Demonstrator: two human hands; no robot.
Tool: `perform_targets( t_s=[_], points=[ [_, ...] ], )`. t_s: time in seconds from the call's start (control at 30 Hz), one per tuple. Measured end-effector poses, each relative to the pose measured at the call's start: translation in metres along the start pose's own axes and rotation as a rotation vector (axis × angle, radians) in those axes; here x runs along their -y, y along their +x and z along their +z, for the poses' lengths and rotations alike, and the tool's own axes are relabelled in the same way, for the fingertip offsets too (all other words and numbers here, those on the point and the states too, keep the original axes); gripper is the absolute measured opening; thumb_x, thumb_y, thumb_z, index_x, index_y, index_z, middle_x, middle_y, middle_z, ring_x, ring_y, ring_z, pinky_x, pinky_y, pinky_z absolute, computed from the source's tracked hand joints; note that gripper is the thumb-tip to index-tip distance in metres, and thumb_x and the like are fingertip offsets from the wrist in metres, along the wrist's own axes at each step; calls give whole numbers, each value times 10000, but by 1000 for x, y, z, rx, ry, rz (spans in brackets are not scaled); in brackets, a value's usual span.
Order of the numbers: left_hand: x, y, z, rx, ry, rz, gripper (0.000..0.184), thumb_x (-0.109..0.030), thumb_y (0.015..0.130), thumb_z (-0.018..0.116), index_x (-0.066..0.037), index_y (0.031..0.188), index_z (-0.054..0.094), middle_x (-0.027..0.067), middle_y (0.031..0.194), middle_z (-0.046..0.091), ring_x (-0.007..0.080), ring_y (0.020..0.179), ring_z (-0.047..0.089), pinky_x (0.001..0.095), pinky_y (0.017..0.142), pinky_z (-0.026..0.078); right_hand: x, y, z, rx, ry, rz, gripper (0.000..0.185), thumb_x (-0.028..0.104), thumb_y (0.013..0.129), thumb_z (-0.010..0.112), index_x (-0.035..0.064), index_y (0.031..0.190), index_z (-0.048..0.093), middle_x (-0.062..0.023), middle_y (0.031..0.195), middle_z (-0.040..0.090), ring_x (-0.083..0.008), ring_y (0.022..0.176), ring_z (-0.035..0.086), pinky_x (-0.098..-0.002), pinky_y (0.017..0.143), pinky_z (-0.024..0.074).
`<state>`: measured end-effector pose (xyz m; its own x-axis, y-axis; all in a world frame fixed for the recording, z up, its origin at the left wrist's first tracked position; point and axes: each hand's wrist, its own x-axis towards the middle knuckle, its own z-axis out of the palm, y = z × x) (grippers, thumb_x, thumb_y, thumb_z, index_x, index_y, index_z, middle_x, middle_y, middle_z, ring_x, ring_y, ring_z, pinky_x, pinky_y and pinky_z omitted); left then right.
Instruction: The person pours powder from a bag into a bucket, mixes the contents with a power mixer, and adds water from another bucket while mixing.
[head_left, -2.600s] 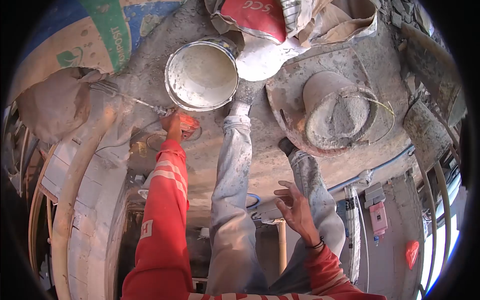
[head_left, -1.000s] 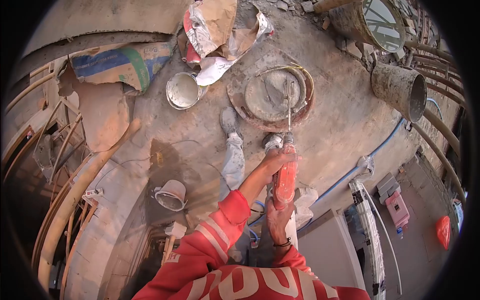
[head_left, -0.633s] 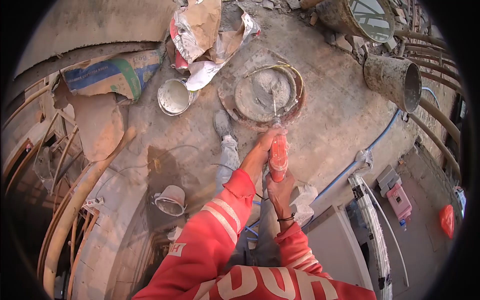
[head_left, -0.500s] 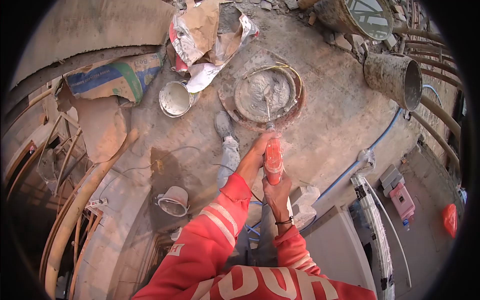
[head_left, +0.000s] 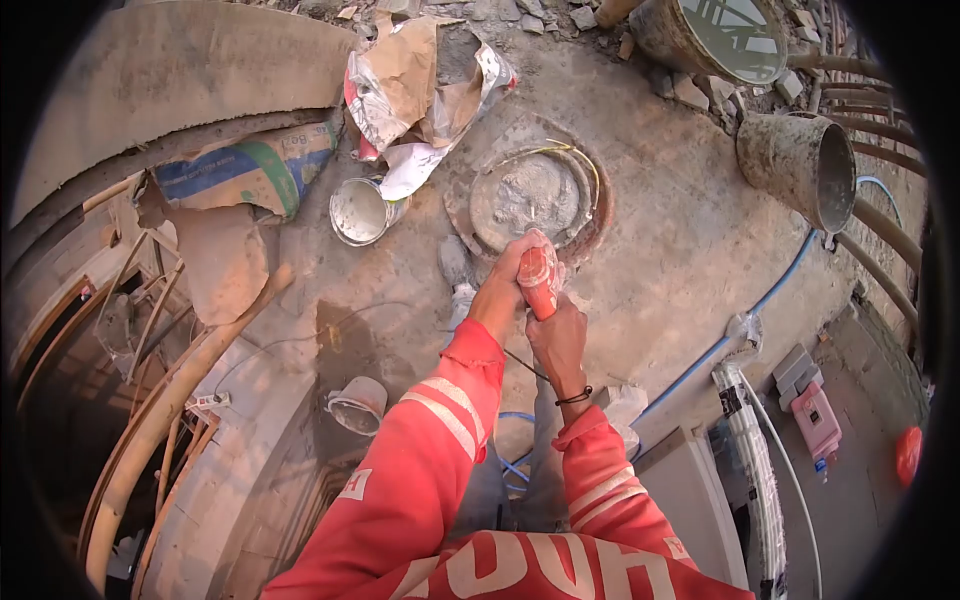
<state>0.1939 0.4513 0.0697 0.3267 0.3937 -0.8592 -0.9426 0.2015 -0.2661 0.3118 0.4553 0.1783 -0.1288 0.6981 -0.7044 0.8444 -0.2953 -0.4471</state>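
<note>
Both of my hands are wrapped round a red power drill [head_left: 540, 288]. My left hand [head_left: 503, 283] grips it near the front, and my right hand [head_left: 560, 345] closes round its rear end. A thin mixing shaft showed at the drill's front earlier; now it is mostly hidden by the drill and my left hand. Just beyond the drill sits a round tub [head_left: 584, 226] holding wet grey mortar [head_left: 535, 190]. A yellow strip [head_left: 580, 152] lies along the tub's far rim.
A small white bucket [head_left: 360, 212] stands left of the tub, near torn paper sacks [head_left: 405, 90]. To the right lie a dirty bucket [head_left: 795, 165] and a blue hose [head_left: 775, 285]. Another bucket [head_left: 357, 405] is near my left sleeve, and a dark cable crosses the floor.
Both hands and the drill have moved forward, closer to the tub. The drill looks shorter and more upright, and its shaft has largely dropped out of sight. The view has shifted slightly.
</note>
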Motion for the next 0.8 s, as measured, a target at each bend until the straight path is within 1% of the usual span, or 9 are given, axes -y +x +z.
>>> perform_targets(
  t_s=[0.13, 0.17, 0.27, 0.37, 0.47, 0.6, 0.63, 0.73, 0.8],
  points=[
    [-23, -7, 19, 10, 15, 22, 213, -237, 839, 716, -67, 918, 614, 126, 844, 646, 259, 741, 659, 457, 690, 597, 31, 14, -15, 45, -125, -44, 265, 125, 785, 671, -51, 983, 682, -306, 882, 709, -505, 864, 691, -552, 795, 546],
    [-25, -11, 22, -20, 15, 11, 215, -235, 835, 709, -59, 917, 615, 127, 845, 643, 281, 721, 653, 456, 651, 591, 32, 16, -15, 63, -141, -36, 276, 121, 780, 658, -43, 1000, 684, -296, 894, 717, -510, 861, 691, -556, 804, 549],
    [-25, 2, 9, 111, 24, 21, 209, -239, 825, 713, -79, 926, 625, 120, 856, 645, 304, 750, 651, 461, 678, 593, 35, 18, -19, 75, -126, -32, 277, 138, 788, 669, -36, 1003, 686, -294, 901, 717, -507, 871, 690, -557, 804, 547],
    [-16, 13, 9, 112, -53, -31, 188, -244, 817, 720, -110, 919, 636, 106, 847, 640, 312, 781, 646, 466, 698, 588, 27, 20, -21, 44, -95, 2, 269, 156, 792, 680, -34, 982, 689, -304, 892, 710, -507, 875, 687, -553, 800, 545],
    [-10, 8, 35, -70, -119, -51, 190, -267, 843, 711, -111, 894, 615, 113, 799, 621, 344, 696, 621, 487, 624, 566, 42, 19, -29, -1, -53, 81, 263, 164, 792, 687, -43, 954, 691, -320, 876, 699, -509, 873, 683, -549, 789, 538],
    [-24, 7, 40, -53, 20, -146, 246, -286, 810, 735, -103, 860, 577, 116, 705, 584, 334, 602, 599, 487, 554, 529, 61, 19, -24, -4, -78, 177, 275, 161, 789, 696, -43, 974, 695, -316, 890, 705, -507, 881, 685, -558, 819, 540],
    [-26, 5, 42, -100, 18, -143, 260, -288, 803, 739, -101, 838, 562, 116, 663, 556, 327, 563, 584, 490, 537, 518, 61, 20, -18, -28, -82, 148, 255, 162, 786, 700, -48, 930, 695, -322, 869, 699, -510, 866, 684, -553, 808, 538],
    [-36, -2, 27, -6, 47, -193, 202, -276, 828, 722, -114, 875, 611, 104, 784, 612, 304, 724, 625, 449, 655, 572, 62, 16, -3, -49, -52, 168, 247, 164, 782, 701, -53, 900, 689, -325, 852, 694, -508, 850, 683, -543, 777, 535],
    [-36, -7, 19, -92, 76, -179, 188, -272, 831, 715, -125, 863, 604, 101, 774, 610, 300, 699, 626, 445, 624, 563, 63, 8, 3, -34, -35, 186, 249, 170, 784, 705, -56, 887, 685, -323, 849, 692, -504, 840, 684, -538, 757, 532]
  ],
)
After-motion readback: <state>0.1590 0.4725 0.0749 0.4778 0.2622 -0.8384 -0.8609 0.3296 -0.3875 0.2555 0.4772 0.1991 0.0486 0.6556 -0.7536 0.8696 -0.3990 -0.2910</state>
